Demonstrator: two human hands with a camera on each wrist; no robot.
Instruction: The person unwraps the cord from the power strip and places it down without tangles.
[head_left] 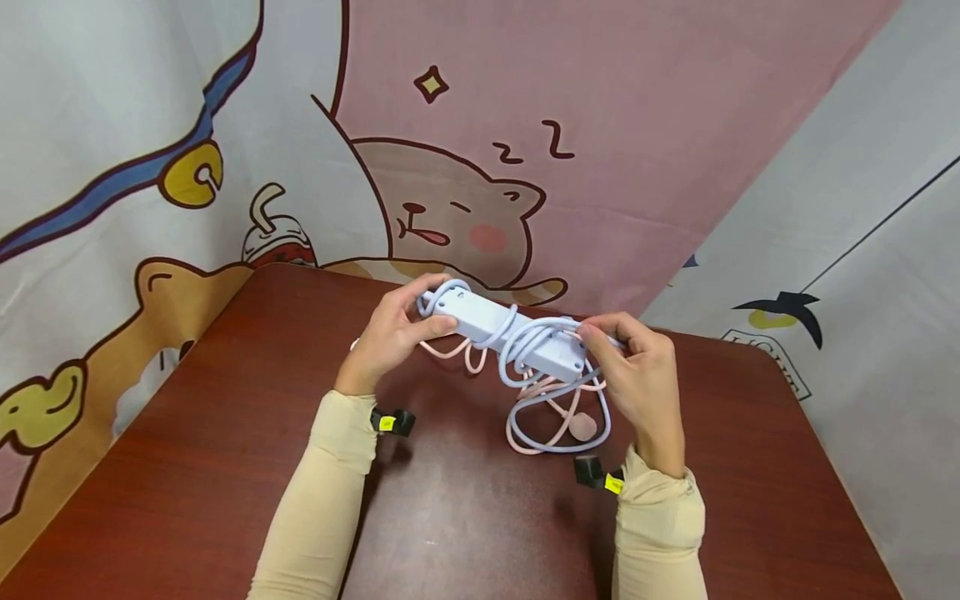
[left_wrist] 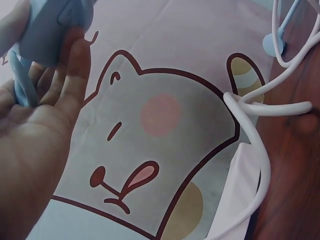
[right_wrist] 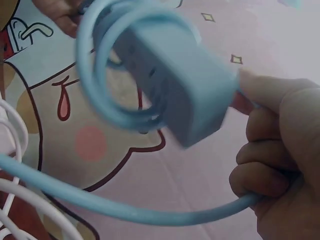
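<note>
A pale blue power strip [head_left: 480, 321] is held up over the far part of the table, its own cord [head_left: 558, 451] looped round it. My left hand [head_left: 382, 343] grips the strip's left end, thumb across the top face. In the left wrist view a cord loop passes by the palm beneath the strip [left_wrist: 52, 30]. At the strip's right end, my right hand [head_left: 643, 379] pinches the blue cord. The right wrist view shows the cord [right_wrist: 150, 217] running out from its curled fingers, and several coils round the strip [right_wrist: 207, 107]. Part of the cord hangs in a loose loop below.
Behind and beneath the strip lies a pale pink cord [head_left: 446, 356] with a round pink end [head_left: 582, 427]. The brown table [head_left: 465, 517] reaches back to a cartoon-printed cloth [head_left: 637, 142]. Small black devices with yellow labels sit at both wrists.
</note>
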